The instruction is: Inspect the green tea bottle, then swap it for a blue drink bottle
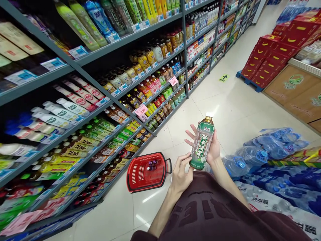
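A drink bottle [203, 142] with a green label and white cap is held in front of my body, tilted a little, its label facing up at me. My right hand [213, 149] supports it from behind, the thumb along its right side and the fingers spread out past its left side. Near the base, my left hand [182, 169] grips the lower left of the bottle with bent fingers. A red shopping basket [146, 182] with a black rim stands on the floor to my left, and a few small dark-capped items [152, 164] lie inside it.
Tall drink shelves [100, 97] line the left side, with price tags on their edges. Large water bottles [253, 155] and wrapped packs [288, 187] are stacked close on my right. Red cartons [273, 57] sit on a blue pallet [248, 81] beside a brown display bin [288, 88]. A tiled aisle [200, 97] runs ahead.
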Demonstrator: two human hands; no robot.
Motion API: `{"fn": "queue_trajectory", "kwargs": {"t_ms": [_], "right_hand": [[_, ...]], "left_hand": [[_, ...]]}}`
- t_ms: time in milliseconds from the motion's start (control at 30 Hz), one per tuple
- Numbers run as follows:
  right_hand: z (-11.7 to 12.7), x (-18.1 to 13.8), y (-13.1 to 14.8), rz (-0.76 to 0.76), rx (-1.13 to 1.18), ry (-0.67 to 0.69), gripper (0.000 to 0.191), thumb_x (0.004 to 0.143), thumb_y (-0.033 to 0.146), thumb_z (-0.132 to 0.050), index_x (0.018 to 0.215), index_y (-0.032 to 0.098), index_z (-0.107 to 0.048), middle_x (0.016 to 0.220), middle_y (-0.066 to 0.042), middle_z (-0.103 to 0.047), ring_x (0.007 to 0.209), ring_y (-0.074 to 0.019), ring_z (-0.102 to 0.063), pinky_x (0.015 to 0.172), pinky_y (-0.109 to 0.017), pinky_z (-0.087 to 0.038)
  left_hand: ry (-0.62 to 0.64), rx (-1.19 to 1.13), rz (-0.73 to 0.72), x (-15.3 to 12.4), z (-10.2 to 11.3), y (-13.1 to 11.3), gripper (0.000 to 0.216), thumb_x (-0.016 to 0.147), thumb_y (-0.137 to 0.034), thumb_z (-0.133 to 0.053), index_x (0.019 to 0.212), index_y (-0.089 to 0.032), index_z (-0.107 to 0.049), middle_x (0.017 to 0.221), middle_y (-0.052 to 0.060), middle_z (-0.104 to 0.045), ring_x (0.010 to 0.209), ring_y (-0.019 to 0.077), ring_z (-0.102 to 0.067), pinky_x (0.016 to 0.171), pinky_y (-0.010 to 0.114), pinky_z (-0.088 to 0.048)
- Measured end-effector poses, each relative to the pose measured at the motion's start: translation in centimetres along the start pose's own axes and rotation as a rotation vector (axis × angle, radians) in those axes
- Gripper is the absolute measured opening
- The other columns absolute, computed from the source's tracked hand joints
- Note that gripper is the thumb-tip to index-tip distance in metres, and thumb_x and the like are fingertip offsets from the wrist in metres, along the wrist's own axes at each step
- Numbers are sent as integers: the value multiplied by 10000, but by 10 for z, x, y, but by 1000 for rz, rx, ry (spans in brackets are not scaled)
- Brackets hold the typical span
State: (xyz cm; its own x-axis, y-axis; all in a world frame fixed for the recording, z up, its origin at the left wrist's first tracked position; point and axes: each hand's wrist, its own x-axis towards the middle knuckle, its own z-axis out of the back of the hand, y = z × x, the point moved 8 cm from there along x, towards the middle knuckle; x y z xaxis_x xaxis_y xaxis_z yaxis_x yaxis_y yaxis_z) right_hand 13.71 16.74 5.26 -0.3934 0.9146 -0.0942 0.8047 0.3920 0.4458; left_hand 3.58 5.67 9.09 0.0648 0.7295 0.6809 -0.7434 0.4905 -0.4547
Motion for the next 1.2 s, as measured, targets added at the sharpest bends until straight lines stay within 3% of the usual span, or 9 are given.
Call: {"fn": "queue_trajectory", "kwargs": {"t_ms": [233, 433, 533, 633, 733, 833, 900, 1000, 1200], "right_hand": [[-3, -1, 1, 6, 54, 62, 650, 929, 787, -425, 1361, 346, -629, 1632, 1, -334, 1449, -298, -481, 1100, -524, -542], [8, 1, -2, 101, 70, -72, 605, 953, 748, -436, 1399, 372, -594, 1656, 47, -272, 1496, -243, -430, 1181, -531, -493], [13, 2, -8, 136, 93, -117, 620, 948, 731, -472, 1438, 362, -564, 1651, 33, -287, 1520, -233, -399, 1223, -520, -460], [15, 1, -12, 128, 123, -106, 670, 936, 723, -510, 1477, 330, -541, 1618, -9, -359, 1506, -231, -421, 1254, -505, -433], [15, 0, -12, 85, 155, -77, 764, 924, 758, -497, 1513, 272, -517, 1528, -75, -483, 1467, -212, -469, 1257, -470, -434], [14, 0, -9, 53, 163, -81, 847, 923, 802, -426, 1543, 227, -478, 1464, -122, -540, 1426, -219, -508, 1223, -471, -459], [12, 0, -7, 50, 162, -78, 893, 921, 834, -364, 1561, 217, -451, 1466, -135, -535, 1421, -226, -511, 1209, -484, -465], [6, 1, -7, 51, 200, -23, 933, 905, 864, -337, 1587, 231, -412, 1513, -136, -488, 1458, -223, -468, 1206, -497, -461], [2, 0, -15, -2, 234, 158, 1067, 778, 946, -449, 1599, 267, -385, 1639, -136, -292, 1417, -268, -483, 1010, -457, -589]], "left_hand": [[26, -5, 39, -1, -1, 0, 384, 774, -49, -629, 1142, -141, -571, 1158, 70, -669, 1153, 71, -658, 1008, 211, -597], [176, -88, 94, -4, -13, 4, 661, 757, -237, -699, 1375, -155, -478, 1452, 168, -474, 1399, 169, -516, 1129, 353, -559], [122, -70, 202, -10, -18, 17, 771, 741, -373, -799, 1401, -187, -447, 1440, 155, -493, 1382, 155, -534, 1126, 340, -560], [42, -107, 333, -18, -20, 29, 700, 759, -364, -793, 1357, -200, -468, 1340, 115, -571, 1297, 130, -594, 1088, 291, -567], [111, -401, 635, -36, -33, 45, 696, 800, -439, -735, 1366, -186, -419, 1309, 128, -594, 1107, 136, -688, 961, 287, -608], [257, -873, 942, -60, -57, 43, 760, 832, -593, -642, 1363, -189, -279, 1111, 97, -653, 695, 100, -682, 631, 268, -594], [331, -1079, 992, -70, -66, 33, 759, 826, -637, -628, 1310, -208, -230, 929, 26, -659, 551, 84, -617, 516, 236, -531], [402, -1314, 977, -78, -76, 21, 703, 843, -678, -587, 1264, -233, -242, 851, -14, -656, 469, 52, -554, 451, 176, -454], [623, -1872, 1086, -84, -89, -5, 789, 845, -853, -325, 993, -105, -530, 725, -20, -540, 363, 24, -438, 325, 156, -262]]}}
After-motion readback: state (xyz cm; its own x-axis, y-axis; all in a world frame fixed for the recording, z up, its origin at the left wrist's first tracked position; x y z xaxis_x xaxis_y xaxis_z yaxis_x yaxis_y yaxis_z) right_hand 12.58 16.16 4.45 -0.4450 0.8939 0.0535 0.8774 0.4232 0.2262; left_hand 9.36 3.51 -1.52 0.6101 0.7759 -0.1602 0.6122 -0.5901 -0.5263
